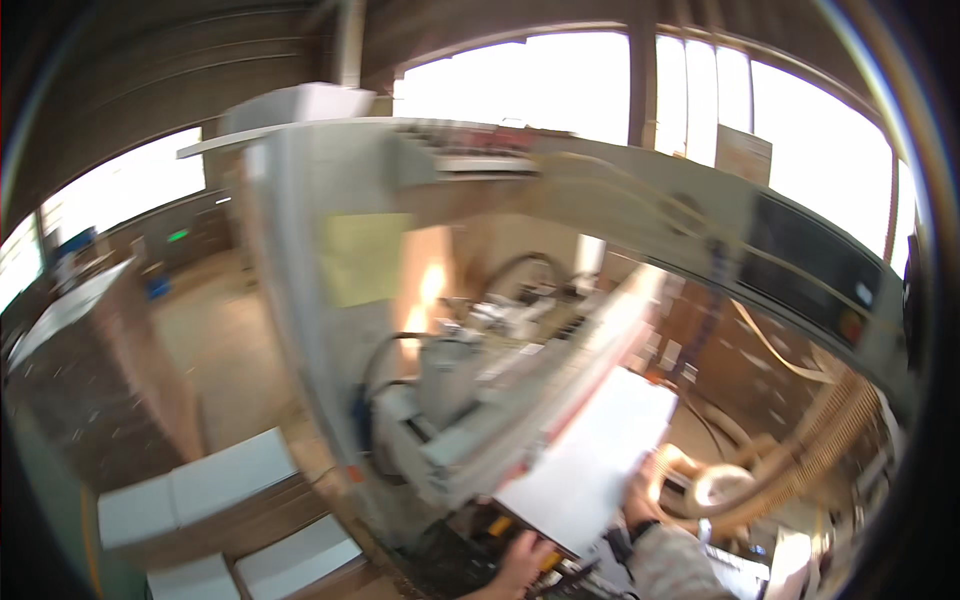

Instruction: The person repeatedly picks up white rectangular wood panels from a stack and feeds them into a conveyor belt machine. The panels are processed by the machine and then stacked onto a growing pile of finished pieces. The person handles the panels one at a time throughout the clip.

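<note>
A white rectangular panel (600,455) lies tilted beside the long bed of a machine (560,370). My right hand (640,495) is closed on the panel's right edge, with a dark band at the wrist and a grey patterned sleeve below. My left hand (523,560) is at the near edge of the panel, its fingers curled against that edge. Motion smears both hands, and the fingertips under the panel are hidden.
Stacked white panels (235,475) stand low at the left. A grey machine column (345,190) carries a yellow sheet (365,258). An overhead beam holds a dark control screen (815,260). Ribbed hoses (800,465) curl at the right. Farther left stands a large stack (100,375).
</note>
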Demonstrator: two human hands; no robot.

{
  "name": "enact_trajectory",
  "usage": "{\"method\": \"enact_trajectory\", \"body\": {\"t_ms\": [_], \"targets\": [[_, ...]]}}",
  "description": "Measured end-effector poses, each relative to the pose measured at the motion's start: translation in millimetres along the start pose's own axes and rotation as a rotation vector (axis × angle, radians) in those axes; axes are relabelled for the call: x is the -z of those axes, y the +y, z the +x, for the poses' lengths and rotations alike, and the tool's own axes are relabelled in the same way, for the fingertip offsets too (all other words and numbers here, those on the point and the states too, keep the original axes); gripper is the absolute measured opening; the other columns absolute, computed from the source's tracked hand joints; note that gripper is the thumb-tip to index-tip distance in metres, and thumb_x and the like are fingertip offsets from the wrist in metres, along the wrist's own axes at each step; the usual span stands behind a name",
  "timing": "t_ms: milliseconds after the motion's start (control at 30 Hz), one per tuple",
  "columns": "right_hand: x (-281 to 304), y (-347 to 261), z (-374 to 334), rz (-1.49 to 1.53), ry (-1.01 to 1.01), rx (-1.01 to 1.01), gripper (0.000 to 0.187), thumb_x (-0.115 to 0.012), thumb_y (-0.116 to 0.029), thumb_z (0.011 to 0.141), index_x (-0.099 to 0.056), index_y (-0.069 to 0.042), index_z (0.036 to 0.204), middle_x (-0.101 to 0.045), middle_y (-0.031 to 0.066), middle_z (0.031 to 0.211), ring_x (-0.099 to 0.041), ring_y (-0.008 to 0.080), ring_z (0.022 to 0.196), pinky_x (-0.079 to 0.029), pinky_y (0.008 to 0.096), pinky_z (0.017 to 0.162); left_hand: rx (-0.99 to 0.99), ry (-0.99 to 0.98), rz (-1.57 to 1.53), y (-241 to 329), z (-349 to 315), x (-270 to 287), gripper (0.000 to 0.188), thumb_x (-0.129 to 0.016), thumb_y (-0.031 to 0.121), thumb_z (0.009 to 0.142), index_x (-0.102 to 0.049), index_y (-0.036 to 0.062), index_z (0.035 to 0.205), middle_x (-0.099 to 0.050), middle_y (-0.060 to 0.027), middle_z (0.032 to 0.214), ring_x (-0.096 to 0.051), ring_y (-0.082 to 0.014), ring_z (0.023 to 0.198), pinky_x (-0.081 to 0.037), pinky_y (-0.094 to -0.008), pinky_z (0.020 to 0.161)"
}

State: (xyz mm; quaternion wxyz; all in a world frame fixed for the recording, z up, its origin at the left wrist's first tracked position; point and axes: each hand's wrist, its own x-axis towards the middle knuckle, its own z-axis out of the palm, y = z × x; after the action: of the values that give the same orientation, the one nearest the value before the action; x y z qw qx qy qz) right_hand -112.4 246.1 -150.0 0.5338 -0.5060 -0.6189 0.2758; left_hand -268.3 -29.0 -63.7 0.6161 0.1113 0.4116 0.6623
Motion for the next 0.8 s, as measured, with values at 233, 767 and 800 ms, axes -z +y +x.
{"method": "enact_trajectory", "body": {"t_ms": [233, 767, 800], "targets": [[38, 3, 7, 0.344, -0.125, -0.277, 0.061, -0.040, -0.045, 0.089, -0.029, -0.003, 0.131, -0.038, 0.0137, 0.127, -0.036, 0.0241, 0.116, -0.034, 0.0352, 0.091, 0.273, -0.257, 0.335, -21, -42, 81, 0.041, -0.043, 0.019, 0.090, -0.035, 0.0015, 0.126, -0.050, -0.0159, 0.116, -0.052, -0.0240, 0.104, -0.043, -0.0359, 0.087], [366, 130, -234, 0.739, -0.163, -1.147, 0.035, -0.052, -0.030, 0.086, -0.046, -0.007, 0.113, -0.059, 0.0124, 0.100, -0.061, 0.0212, 0.080, -0.051, 0.0346, 0.065, -0.385, -0.008, 1.144, -52, -56, -16, 0.029, -0.052, 0.011, 0.086, -0.053, -0.0032, 0.110, -0.061, -0.0075, 0.091, -0.056, -0.0131, 0.081, -0.044, -0.0241, 0.074], [358, 120, -230, 0.706, -0.226, -1.149, 0.035, -0.053, -0.029, 0.086, -0.047, -0.007, 0.112, -0.059, 0.0115, 0.100, -0.060, 0.0203, 0.080, -0.051, 0.0331, 0.066, -0.412, -0.071, 1.213, -44, -52, -46, 0.029, -0.054, 0.013, 0.085, -0.053, -0.0035, 0.109, -0.061, -0.0074, 0.089, -0.056, -0.0129, 0.081, -0.044, -0.0242, 0.072]]}}
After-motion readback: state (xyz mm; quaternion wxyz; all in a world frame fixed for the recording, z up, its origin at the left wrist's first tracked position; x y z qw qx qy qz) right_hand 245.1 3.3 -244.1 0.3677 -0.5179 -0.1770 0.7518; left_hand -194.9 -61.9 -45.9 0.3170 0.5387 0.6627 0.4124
